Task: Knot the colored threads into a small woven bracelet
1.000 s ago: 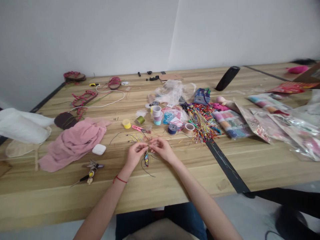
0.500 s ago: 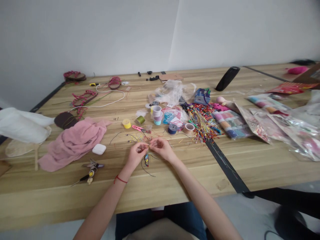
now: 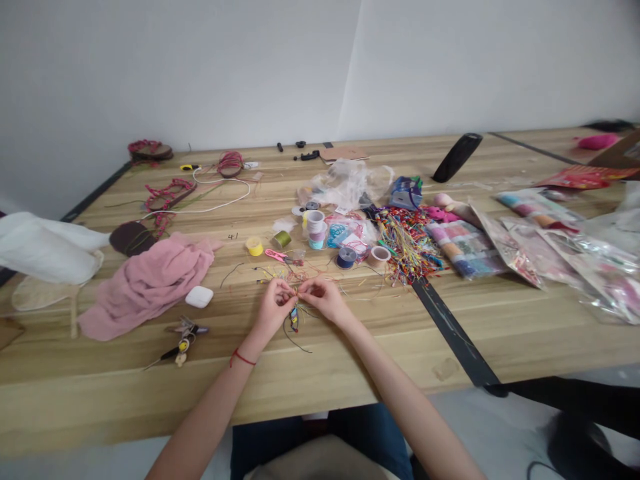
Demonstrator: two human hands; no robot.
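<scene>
My left hand (image 3: 274,309) and my right hand (image 3: 324,299) meet above the wooden table (image 3: 320,360), their fingertips pinching thin threads between them. A small multicoloured knotted cord piece (image 3: 294,319) hangs just below the fingers, with dark thread ends (image 3: 295,341) trailing onto the wood. Loose yellow and red thread scraps (image 3: 280,273) lie just beyond my hands. A red string bracelet (image 3: 243,359) circles my left wrist. The exact grip on the threads is partly hidden by my fingers.
Spools of thread (image 3: 315,230) and a bundle of multicoloured cords (image 3: 407,245) lie beyond my hands. A pink cloth (image 3: 150,287), white earbud case (image 3: 199,297) and small scissors (image 3: 183,341) are to the left. Plastic bags (image 3: 555,247) lie to the right.
My hands have closed slightly toward each other around the threads. The view has shifted a little, and the knotted piece hangs in nearly the same place.
</scene>
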